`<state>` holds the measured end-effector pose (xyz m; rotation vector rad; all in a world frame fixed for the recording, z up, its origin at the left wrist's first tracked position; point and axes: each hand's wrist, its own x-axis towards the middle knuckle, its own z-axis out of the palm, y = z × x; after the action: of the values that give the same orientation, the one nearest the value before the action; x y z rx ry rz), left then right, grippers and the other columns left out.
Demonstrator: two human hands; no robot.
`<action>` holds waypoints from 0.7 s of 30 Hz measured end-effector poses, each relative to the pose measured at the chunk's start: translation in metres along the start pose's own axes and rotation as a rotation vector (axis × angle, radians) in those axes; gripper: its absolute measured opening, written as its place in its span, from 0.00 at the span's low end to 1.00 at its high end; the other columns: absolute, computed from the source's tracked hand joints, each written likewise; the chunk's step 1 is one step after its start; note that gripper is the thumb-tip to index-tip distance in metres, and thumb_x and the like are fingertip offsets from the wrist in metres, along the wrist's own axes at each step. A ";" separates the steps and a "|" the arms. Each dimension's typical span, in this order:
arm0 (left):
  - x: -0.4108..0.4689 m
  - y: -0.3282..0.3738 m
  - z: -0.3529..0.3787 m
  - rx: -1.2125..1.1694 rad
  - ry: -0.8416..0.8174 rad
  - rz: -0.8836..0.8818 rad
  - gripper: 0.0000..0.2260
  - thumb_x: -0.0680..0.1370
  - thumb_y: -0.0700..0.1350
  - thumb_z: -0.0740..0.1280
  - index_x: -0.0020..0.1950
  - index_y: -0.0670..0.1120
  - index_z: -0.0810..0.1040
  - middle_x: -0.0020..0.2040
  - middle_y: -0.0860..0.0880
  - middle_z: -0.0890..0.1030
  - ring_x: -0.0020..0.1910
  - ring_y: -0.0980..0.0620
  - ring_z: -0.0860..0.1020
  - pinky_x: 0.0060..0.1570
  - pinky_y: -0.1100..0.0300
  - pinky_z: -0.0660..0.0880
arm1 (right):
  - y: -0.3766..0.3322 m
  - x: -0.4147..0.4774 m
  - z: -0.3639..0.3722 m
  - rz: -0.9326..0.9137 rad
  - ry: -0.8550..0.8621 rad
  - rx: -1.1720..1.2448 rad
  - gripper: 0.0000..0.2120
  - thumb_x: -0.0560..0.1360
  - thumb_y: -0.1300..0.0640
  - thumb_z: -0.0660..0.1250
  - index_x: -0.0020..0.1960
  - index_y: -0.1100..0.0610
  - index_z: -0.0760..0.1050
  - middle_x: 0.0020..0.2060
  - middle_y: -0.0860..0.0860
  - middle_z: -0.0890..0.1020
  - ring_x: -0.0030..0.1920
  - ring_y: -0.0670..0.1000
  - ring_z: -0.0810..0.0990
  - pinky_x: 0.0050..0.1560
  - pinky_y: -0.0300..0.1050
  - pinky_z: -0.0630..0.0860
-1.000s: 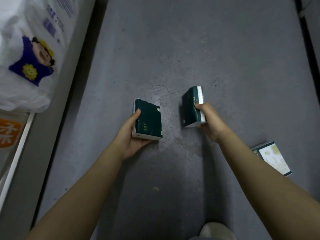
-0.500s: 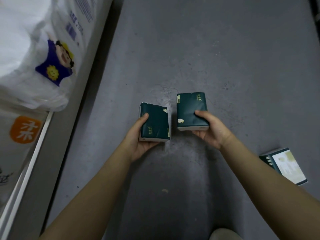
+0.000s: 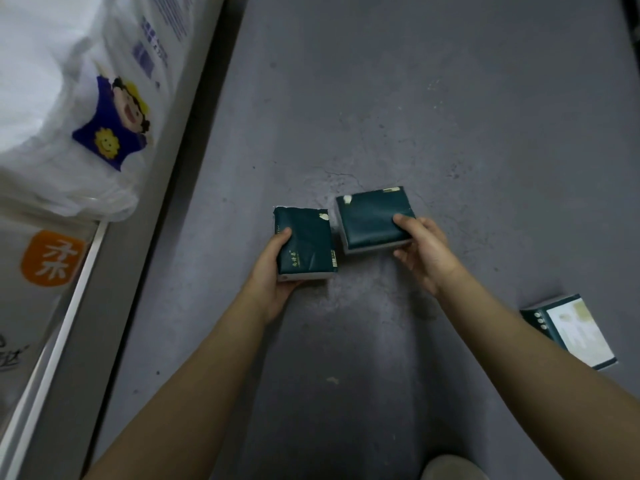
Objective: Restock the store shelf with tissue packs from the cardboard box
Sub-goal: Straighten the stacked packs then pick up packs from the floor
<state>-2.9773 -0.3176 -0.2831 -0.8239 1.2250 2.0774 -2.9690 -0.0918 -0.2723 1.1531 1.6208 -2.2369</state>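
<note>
L hand (image 3: 273, 271) grips a dark green tissue pack (image 3: 306, 242); R hand (image 3: 424, 252) grips a second pack (image 3: 372, 216) just right of it. Third pack (image 3: 571, 330) lies on floor (image 3: 450, 116), near right.

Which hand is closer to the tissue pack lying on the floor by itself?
Right. The right hand is up and left of the loose tissue pack; the left hand is even farther left.

Head camera looks steeply down, floor (image 3: 450, 98) close below.
</note>
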 end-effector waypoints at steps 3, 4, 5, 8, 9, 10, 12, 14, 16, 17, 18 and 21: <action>-0.004 0.003 -0.001 -0.008 0.033 0.027 0.10 0.80 0.50 0.63 0.57 0.48 0.78 0.46 0.48 0.86 0.43 0.50 0.84 0.46 0.53 0.79 | -0.004 -0.003 0.003 -0.003 -0.011 0.145 0.13 0.77 0.63 0.68 0.52 0.52 0.64 0.49 0.54 0.79 0.41 0.50 0.83 0.36 0.42 0.82; -0.007 0.005 -0.002 -0.005 0.062 0.028 0.09 0.80 0.50 0.63 0.57 0.48 0.78 0.46 0.48 0.86 0.43 0.50 0.84 0.46 0.53 0.79 | -0.006 -0.007 0.004 -0.004 -0.042 0.161 0.18 0.77 0.65 0.67 0.59 0.50 0.63 0.52 0.55 0.78 0.43 0.53 0.84 0.41 0.48 0.84; -0.012 0.006 -0.002 0.001 0.096 0.026 0.09 0.80 0.50 0.64 0.57 0.48 0.77 0.46 0.47 0.86 0.44 0.49 0.84 0.45 0.53 0.78 | -0.009 -0.013 0.005 0.000 -0.071 0.147 0.25 0.77 0.66 0.66 0.66 0.48 0.61 0.55 0.55 0.77 0.45 0.55 0.85 0.45 0.53 0.83; -0.041 0.016 0.000 0.005 0.187 0.008 0.09 0.79 0.50 0.64 0.58 0.49 0.77 0.50 0.46 0.84 0.48 0.47 0.82 0.47 0.53 0.78 | -0.024 -0.043 0.015 0.026 -0.079 0.101 0.27 0.77 0.66 0.64 0.70 0.47 0.61 0.57 0.55 0.77 0.49 0.56 0.84 0.44 0.54 0.83; -0.055 0.020 0.001 -0.003 0.199 0.008 0.10 0.80 0.49 0.64 0.59 0.49 0.77 0.52 0.46 0.84 0.49 0.47 0.82 0.47 0.53 0.78 | -0.028 -0.055 0.018 0.035 -0.046 0.102 0.23 0.77 0.66 0.65 0.67 0.50 0.63 0.56 0.55 0.78 0.48 0.55 0.84 0.43 0.53 0.83; -0.071 0.024 0.004 -0.019 0.214 0.005 0.11 0.80 0.49 0.64 0.60 0.48 0.77 0.53 0.46 0.84 0.50 0.47 0.82 0.46 0.54 0.79 | -0.034 -0.070 0.023 0.053 -0.004 0.106 0.20 0.77 0.65 0.66 0.64 0.51 0.64 0.55 0.55 0.79 0.47 0.54 0.83 0.42 0.53 0.83; -0.110 0.037 0.013 -0.041 0.251 0.001 0.13 0.81 0.50 0.63 0.63 0.47 0.76 0.55 0.46 0.83 0.51 0.48 0.82 0.44 0.56 0.80 | -0.049 -0.104 0.032 0.110 0.068 0.093 0.16 0.77 0.62 0.67 0.57 0.51 0.64 0.51 0.54 0.79 0.42 0.52 0.82 0.42 0.51 0.80; -0.153 0.048 0.024 -0.053 0.307 -0.009 0.15 0.81 0.52 0.62 0.65 0.47 0.75 0.55 0.46 0.83 0.52 0.47 0.82 0.46 0.55 0.79 | -0.065 -0.143 0.038 0.137 0.133 0.087 0.10 0.78 0.59 0.67 0.51 0.52 0.65 0.45 0.54 0.79 0.37 0.50 0.80 0.39 0.46 0.78; -0.201 0.069 0.036 -0.058 0.339 -0.026 0.16 0.81 0.53 0.61 0.65 0.47 0.75 0.54 0.45 0.83 0.53 0.46 0.81 0.45 0.53 0.79 | -0.089 -0.188 0.045 0.161 0.187 0.108 0.10 0.78 0.55 0.67 0.46 0.54 0.66 0.39 0.54 0.77 0.33 0.49 0.76 0.31 0.42 0.74; -0.230 0.083 0.045 -0.049 0.335 -0.037 0.16 0.82 0.54 0.60 0.64 0.48 0.75 0.54 0.45 0.83 0.53 0.45 0.81 0.43 0.53 0.79 | -0.106 -0.214 0.049 0.183 0.197 0.122 0.10 0.79 0.54 0.66 0.45 0.55 0.66 0.38 0.54 0.75 0.31 0.49 0.75 0.29 0.41 0.72; -0.253 0.094 0.052 -0.029 0.330 -0.049 0.16 0.82 0.55 0.59 0.64 0.48 0.75 0.55 0.45 0.83 0.53 0.45 0.81 0.40 0.54 0.79 | -0.119 -0.236 0.053 0.203 0.197 0.126 0.10 0.79 0.55 0.66 0.45 0.55 0.66 0.37 0.54 0.75 0.31 0.49 0.74 0.28 0.40 0.71; -0.339 0.139 0.080 0.028 0.323 -0.079 0.17 0.81 0.58 0.59 0.64 0.51 0.74 0.56 0.45 0.83 0.52 0.45 0.82 0.38 0.53 0.79 | -0.174 -0.313 0.067 0.252 0.147 0.170 0.08 0.78 0.58 0.67 0.48 0.56 0.66 0.41 0.55 0.76 0.35 0.50 0.76 0.28 0.38 0.74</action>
<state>-2.8809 -0.3603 0.0764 -1.2106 1.3590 1.9092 -2.8762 -0.1741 0.0696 1.5036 1.2652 -2.2031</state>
